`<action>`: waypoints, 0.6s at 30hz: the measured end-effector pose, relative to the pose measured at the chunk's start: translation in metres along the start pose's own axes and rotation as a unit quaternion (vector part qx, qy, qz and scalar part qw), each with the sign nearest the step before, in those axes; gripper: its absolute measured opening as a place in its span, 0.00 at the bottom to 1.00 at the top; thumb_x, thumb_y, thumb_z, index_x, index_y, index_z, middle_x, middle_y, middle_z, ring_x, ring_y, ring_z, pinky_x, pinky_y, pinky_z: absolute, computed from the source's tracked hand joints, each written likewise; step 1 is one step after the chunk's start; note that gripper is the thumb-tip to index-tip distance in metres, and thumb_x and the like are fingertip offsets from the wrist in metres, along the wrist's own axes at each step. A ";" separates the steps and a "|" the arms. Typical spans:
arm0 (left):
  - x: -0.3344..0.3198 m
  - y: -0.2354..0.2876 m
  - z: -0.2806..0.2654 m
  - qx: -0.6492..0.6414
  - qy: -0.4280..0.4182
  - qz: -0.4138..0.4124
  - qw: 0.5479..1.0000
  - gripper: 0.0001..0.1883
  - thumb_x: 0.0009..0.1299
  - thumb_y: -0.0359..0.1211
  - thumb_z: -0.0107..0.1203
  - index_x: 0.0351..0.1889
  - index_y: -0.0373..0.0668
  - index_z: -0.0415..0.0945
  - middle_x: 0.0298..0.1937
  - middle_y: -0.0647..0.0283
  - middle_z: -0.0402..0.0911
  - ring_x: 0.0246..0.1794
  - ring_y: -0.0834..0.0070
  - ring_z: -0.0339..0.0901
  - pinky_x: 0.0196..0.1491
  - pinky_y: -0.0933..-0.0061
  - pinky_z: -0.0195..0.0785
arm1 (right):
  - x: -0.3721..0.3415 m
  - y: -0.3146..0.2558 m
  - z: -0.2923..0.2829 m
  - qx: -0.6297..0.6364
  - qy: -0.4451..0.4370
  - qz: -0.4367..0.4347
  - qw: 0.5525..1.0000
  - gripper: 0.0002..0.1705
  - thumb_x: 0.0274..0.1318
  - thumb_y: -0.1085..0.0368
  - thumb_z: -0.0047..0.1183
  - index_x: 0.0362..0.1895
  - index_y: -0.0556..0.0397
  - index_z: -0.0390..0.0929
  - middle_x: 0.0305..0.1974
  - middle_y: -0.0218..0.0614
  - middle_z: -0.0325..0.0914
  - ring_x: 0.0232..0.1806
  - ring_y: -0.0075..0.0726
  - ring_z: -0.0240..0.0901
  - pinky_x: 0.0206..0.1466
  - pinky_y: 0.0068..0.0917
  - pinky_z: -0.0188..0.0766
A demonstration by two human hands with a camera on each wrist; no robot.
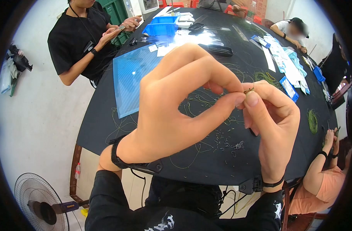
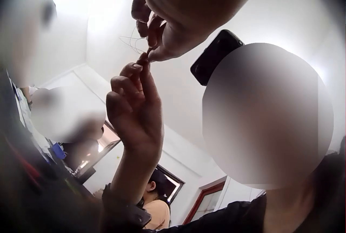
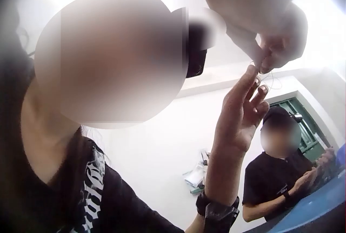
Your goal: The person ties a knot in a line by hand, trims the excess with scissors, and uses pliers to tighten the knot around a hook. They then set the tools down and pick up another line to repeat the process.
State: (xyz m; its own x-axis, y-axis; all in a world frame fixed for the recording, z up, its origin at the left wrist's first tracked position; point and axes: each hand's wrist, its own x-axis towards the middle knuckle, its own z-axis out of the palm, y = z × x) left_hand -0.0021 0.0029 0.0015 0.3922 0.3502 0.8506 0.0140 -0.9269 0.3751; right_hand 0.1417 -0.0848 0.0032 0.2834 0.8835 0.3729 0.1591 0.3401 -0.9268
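Note:
Both hands are raised over the black table, fingertips meeting. My right hand (image 1: 276,119) pinches a small fish hook (image 1: 248,91) between thumb and index finger; it is mostly covered by the fingertips. Thumb and index finger of my left hand (image 1: 164,100) pinch thin fishing line right beside it. Loops of that fishing line (image 2: 130,42) hang by the fingertips in the left wrist view. Below the hands lie loose fish hooks (image 1: 238,145) and small scattered bits, with strands of green line (image 1: 201,101) spread around them.
A blue translucent sheet (image 1: 126,84) lies to the left, a blue bin (image 1: 160,27) farther back. Coils of green line (image 1: 312,121) and white packets (image 1: 289,63) are on the right. Other people sit or stand around the table (image 1: 106,131). A fan (image 1: 41,204) stands at lower left.

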 end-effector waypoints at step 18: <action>0.000 0.000 0.000 -0.016 0.005 0.003 1.000 0.09 0.49 0.25 0.66 0.29 0.43 0.80 0.26 0.70 0.74 0.24 0.85 0.66 0.23 0.85 0.49 | 0.001 0.002 0.002 0.040 -0.015 0.005 0.999 0.11 0.57 0.62 0.52 0.35 0.59 0.74 0.26 0.26 0.68 0.19 0.14 0.60 0.18 0.11 0.48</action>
State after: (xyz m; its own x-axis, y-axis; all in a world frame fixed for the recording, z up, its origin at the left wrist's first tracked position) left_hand -0.0016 0.0033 0.0013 0.3831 0.3452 0.8568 -0.0182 -0.9245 0.3806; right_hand 0.1405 -0.0823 0.0014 0.2550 0.8959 0.3638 0.0807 0.3552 -0.9313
